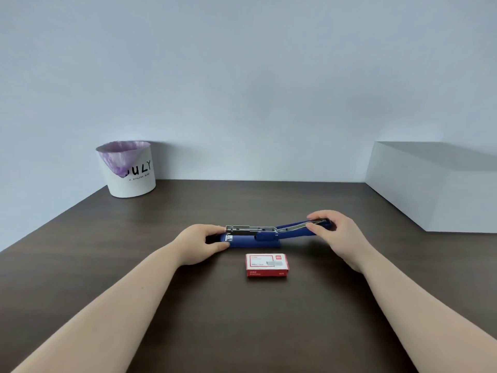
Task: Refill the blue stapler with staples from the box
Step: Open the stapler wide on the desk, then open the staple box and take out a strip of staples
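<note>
The blue stapler (255, 239) lies across the middle of the dark wooden table, its top arm swung open to the right and its metal staple channel exposed. My left hand (200, 242) grips the left end of the stapler's base. My right hand (334, 232) pinches the far end of the opened top arm. A red and white staple box (266, 265) lies closed on the table just in front of the stapler, between my two forearms.
A white bin (129, 170) with a purple liner stands at the back left corner of the table (134, 251). A large white box (435, 187) sits at the back right. A pale wall runs behind the table.
</note>
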Motion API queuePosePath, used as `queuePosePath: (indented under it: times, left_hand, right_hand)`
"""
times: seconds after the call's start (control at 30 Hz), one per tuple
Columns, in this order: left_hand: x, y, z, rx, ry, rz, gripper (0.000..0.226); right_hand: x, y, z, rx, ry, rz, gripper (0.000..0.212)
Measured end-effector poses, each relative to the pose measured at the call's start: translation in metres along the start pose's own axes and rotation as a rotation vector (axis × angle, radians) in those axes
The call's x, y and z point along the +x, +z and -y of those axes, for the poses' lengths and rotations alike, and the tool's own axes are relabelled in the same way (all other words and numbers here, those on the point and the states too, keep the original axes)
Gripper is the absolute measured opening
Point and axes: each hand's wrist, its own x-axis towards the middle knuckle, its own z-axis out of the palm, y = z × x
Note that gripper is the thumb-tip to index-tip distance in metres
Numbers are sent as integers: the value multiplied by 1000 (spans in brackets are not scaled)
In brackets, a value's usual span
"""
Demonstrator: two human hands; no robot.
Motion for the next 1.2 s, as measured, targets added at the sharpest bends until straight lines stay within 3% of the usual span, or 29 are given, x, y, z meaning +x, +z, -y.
queuePosePath:
  times: [0.1, 0.27, 0.57, 0.73, 0.87, 0.93, 1.03, 1.2]
  left_hand:
    - [-2, 1, -3, 13, 12, -20, 45]
    - [-5, 1, -6, -7, 10, -30, 41]
    - [-10, 7, -6, -30, -11, -110, 40]
    - [-20, 6, -6, -367, -60, -347, 36]
    - [-31, -2, -12, -451, -18, -467, 6]
    - [-33, 0, -18, -431, 7, -414, 4]
    - [-34, 7, -29, -351, 73, -228, 11]
    - [-35, 11, -33, -164, 165, 4, 44]
  right_hand:
    - [2, 2, 0, -40, 10, 54, 32]
    - [3, 8, 0, -272, -82, 193, 31]
    - [-1, 7, 0, -228, -73, 133, 37]
    - [-11, -4, 24, -333, -243, 11, 28]
    - [-27, 1, 41, -307, -165, 334, 30]
    - [-30, 10, 40, -365, -132, 475, 44]
    - [-29, 16, 39, -396, -123, 525, 56]
    - [-29, 18, 40, -413, -158, 548, 43]
